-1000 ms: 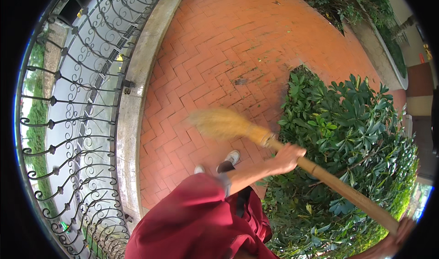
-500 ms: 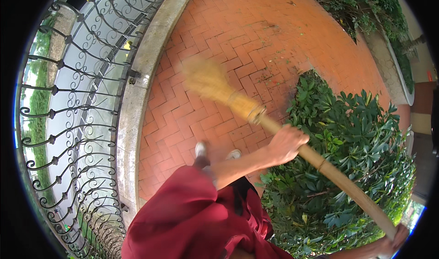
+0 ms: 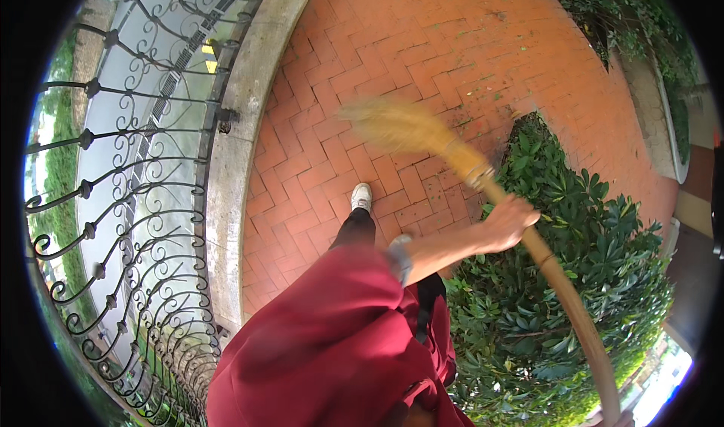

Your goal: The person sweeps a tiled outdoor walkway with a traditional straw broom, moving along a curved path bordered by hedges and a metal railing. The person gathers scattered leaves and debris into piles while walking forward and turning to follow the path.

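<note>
Yellow broom (image 3: 466, 156), left fingers (image 3: 520, 213) clasping handle (image 3: 559, 278), bristles (image 3: 400, 125) beyond — right fingers (image 3: 625, 419) cropped, grip unclear

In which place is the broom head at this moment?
In the head view, the broom head is upper middle, over the brick paving, between the fence and the bush, beyond the left hand.

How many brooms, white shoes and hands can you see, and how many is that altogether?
Brooms: 1, the yellow broom
White shoes: 2, one partly hidden
Hands: 2, left hand and right hand, barely showing
Total: 5
</note>
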The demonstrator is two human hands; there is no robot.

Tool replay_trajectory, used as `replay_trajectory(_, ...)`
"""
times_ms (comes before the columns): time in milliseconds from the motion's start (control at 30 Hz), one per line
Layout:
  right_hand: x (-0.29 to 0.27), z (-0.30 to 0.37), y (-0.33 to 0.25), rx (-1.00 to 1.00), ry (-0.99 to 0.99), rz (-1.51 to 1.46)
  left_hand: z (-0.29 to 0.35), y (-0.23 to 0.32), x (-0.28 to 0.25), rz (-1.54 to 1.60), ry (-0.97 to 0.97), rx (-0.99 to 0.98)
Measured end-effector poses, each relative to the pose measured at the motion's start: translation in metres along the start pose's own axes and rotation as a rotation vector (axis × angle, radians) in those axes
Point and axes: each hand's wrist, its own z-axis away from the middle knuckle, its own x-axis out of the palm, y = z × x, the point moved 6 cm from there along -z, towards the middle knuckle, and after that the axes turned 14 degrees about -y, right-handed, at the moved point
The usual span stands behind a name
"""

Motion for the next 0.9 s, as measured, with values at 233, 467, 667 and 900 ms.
replay_trajectory(233,-0.006,-0.018,0.003,-0.123,-0.032,0.057,-0.082,0.003,-0.115,-0.138,0.043,0.109)
replay_trajectory(467,-0.122,-0.133,0.181,0.343,0.181,-0.498,0.018,0.004,-0.091,-0.114,-0.022,-0.074)
replay_trajectory(667,-0.064,-0.156,0.409,0.602,0.180,-0.462,0.073,-0.131,-0.065,0.014,-0.279,-0.619)
replay_trajectory(900,-0.133,-0.175,0.223,0.270,0.104,-0.111,-0.168,-0.097,-0.031,0.032,-0.110,-0.154)
